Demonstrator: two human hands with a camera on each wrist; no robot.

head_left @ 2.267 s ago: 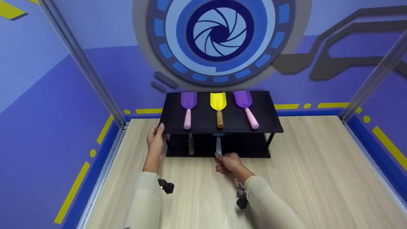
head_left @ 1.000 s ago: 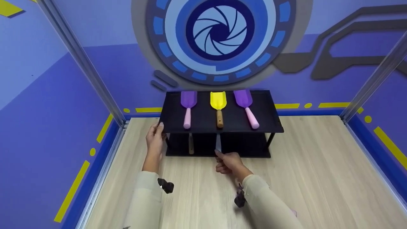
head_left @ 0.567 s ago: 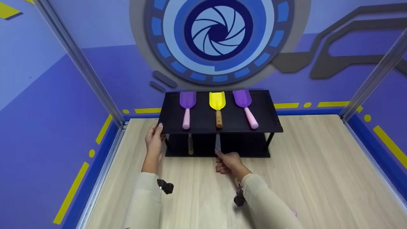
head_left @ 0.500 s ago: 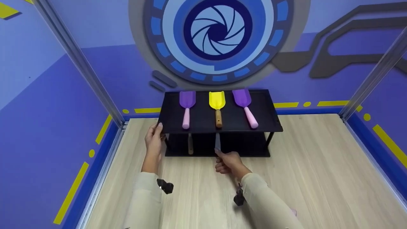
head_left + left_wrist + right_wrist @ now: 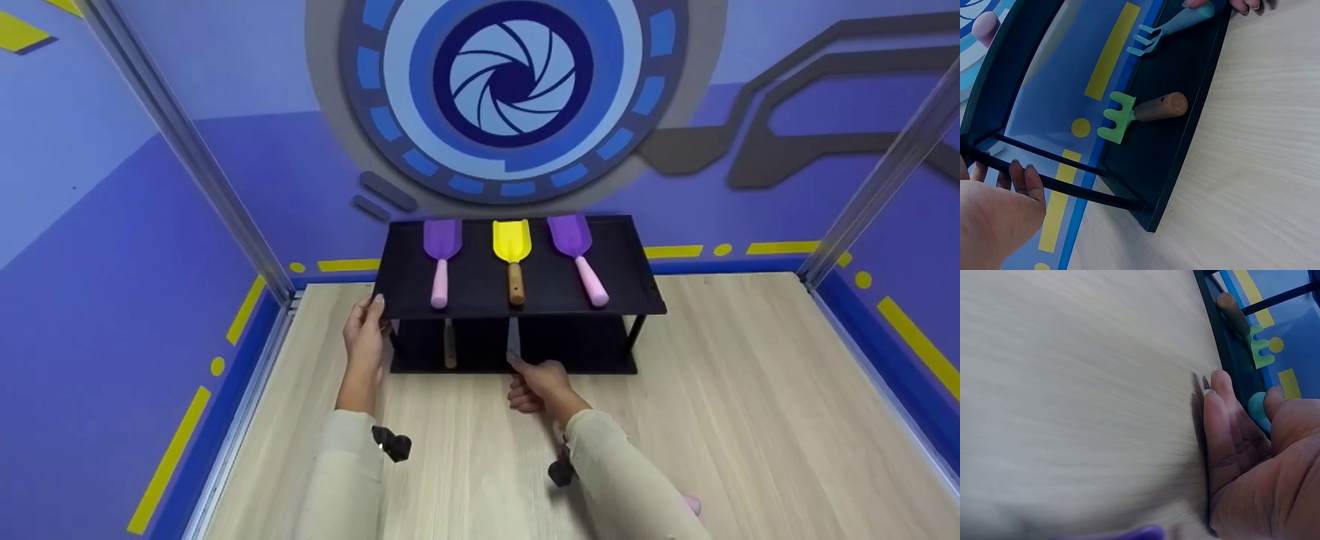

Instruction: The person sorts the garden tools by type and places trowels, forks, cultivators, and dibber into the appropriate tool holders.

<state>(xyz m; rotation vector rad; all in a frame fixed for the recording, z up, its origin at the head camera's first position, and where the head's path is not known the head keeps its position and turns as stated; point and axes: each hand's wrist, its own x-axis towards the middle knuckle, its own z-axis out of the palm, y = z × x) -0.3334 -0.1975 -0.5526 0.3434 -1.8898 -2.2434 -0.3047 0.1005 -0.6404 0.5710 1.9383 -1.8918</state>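
Note:
A black two-tier rack (image 5: 472, 296) stands against the back wall. My left hand (image 5: 365, 334) grips its left end, fingers curled behind a side bar in the left wrist view. On the lower shelf lies a blue hand rake (image 5: 1185, 21), tines inward. The thumb of my right hand (image 5: 544, 384) presses on its handle, while the other fingers stretch out below the shelf's front edge in the right wrist view. To its left lies a green hand rake (image 5: 1120, 118) with a wooden handle. Two purple toy shovels (image 5: 442, 238) and a yellow one (image 5: 511, 240) lie on the upper shelf.
The rack sits on a pale wood tabletop (image 5: 750, 390), between printed blue side walls (image 5: 180, 300). Part of a pink object (image 5: 692, 504) shows beside my right sleeve. A purple thing (image 5: 1145, 532) is cut off at the bottom of the right wrist view.
The blue hand rake has slid slightly deeper into the lower shelf, with my right thumb following it. My left hand keeps its grip on the rack. Over the last second little has moved.

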